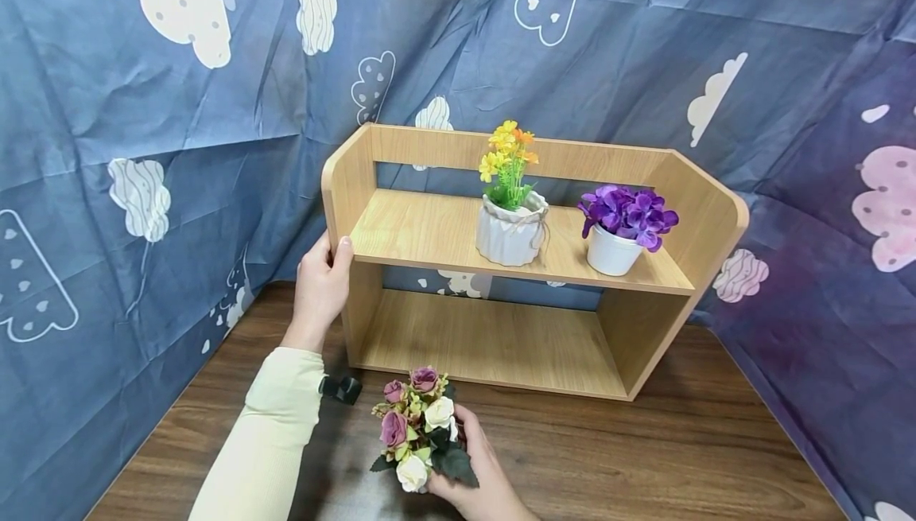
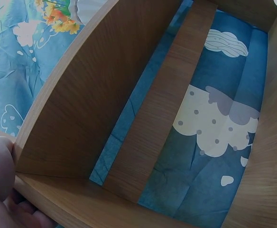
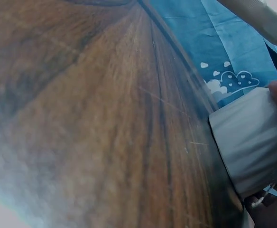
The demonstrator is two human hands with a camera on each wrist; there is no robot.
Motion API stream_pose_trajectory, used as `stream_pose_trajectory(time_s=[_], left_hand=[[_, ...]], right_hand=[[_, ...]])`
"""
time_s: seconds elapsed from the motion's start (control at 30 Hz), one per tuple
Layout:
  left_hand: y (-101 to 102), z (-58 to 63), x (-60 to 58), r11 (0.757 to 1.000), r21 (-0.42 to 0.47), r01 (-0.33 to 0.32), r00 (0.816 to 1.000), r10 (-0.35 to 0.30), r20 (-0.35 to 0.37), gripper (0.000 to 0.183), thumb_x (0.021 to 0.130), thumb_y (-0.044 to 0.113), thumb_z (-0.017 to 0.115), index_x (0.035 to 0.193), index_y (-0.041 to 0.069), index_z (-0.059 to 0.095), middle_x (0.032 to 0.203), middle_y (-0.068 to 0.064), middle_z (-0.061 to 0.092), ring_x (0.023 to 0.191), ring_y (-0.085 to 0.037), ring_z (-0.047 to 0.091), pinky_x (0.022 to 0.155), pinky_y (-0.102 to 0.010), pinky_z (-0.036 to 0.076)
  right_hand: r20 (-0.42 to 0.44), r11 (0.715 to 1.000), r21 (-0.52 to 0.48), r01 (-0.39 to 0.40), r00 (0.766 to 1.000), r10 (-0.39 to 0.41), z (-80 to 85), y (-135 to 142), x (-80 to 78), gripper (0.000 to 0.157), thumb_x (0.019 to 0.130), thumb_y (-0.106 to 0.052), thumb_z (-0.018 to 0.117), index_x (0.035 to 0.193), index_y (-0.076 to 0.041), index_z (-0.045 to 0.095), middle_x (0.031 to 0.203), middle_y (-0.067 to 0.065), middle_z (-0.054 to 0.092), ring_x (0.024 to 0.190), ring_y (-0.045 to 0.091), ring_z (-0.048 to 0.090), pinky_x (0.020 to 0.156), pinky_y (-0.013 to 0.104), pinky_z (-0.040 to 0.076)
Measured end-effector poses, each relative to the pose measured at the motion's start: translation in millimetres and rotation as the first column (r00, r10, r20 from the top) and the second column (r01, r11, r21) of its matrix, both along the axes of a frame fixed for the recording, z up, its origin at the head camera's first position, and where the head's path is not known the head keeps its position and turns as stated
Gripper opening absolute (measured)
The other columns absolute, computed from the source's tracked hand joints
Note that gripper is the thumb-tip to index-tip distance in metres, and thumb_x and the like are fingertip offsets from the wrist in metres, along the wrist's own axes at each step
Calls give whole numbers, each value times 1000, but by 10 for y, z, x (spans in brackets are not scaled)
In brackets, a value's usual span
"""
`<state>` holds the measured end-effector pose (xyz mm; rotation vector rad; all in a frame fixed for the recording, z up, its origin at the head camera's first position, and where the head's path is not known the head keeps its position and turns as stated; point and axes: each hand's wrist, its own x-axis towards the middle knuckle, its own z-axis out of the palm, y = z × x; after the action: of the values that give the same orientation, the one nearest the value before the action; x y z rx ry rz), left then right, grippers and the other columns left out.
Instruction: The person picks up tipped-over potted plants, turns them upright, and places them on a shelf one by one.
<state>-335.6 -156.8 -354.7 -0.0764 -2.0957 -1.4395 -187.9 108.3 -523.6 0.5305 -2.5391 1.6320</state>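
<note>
My left hand (image 1: 320, 286) holds the left side panel of a two-tier light wooden shelf (image 1: 418, 227), its thumb on the front edge. In the left wrist view, part of that hand (image 2: 0, 173) shows against the panel's edge. Low in front of the shelf, my right hand (image 1: 483, 469) grips a flowerpot with artificial mauve and cream roses (image 1: 393, 429) and dark leaves. The roses hide the pot in the head view. The right wrist view shows its pale, ribbed pot (image 3: 250, 140) lying on its side in that view, close to the dark tabletop.
On the upper tier stand a white pot with yellow and orange flowers (image 1: 510, 231) and a smaller white pot with purple flowers (image 1: 614, 252). The shelf rests on a dark wooden table (image 1: 608, 457). Blue cloud-patterned cloth (image 1: 236, 107) hangs behind and at both sides.
</note>
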Motion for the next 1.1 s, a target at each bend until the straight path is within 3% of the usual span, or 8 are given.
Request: stream_pose_trajectory(time_s=[0.37, 0.83, 1.1], left_hand=[[3, -8, 0, 1000, 1, -1, 1000, 1, 2, 39, 112, 28, 52, 142, 8, 66, 136, -23, 72, 118, -37, 67, 103, -55, 52], [1, 2, -6, 1000, -1, 2, 1000, -2, -18, 38, 111, 28, 52, 139, 8, 67, 134, -23, 72, 118, -35, 67, 103, -54, 51], [-6, -14, -2, 1000, 4, 3, 1000, -2, -13, 37, 112, 28, 52, 139, 8, 67, 134, -23, 72, 117, -35, 66, 102, -54, 51]], right_hand=[[-121, 997, 74, 26, 993, -17, 4, 34, -11, 83, 72, -17, 94, 145, -17, 55, 124, -5, 69, 114, 8, 63, 105, 36, 51], [-31, 998, 61, 19, 999, -17, 51, 111, -33, 82, 68, -18, 97, 141, -21, 59, 121, -8, 71, 110, 6, 64, 103, 31, 50], [-23, 1000, 25, -18, 1000, 18, 190, 142, -37, 80, 69, -17, 96, 139, -23, 59, 123, -6, 71, 111, 8, 64, 105, 30, 49]])
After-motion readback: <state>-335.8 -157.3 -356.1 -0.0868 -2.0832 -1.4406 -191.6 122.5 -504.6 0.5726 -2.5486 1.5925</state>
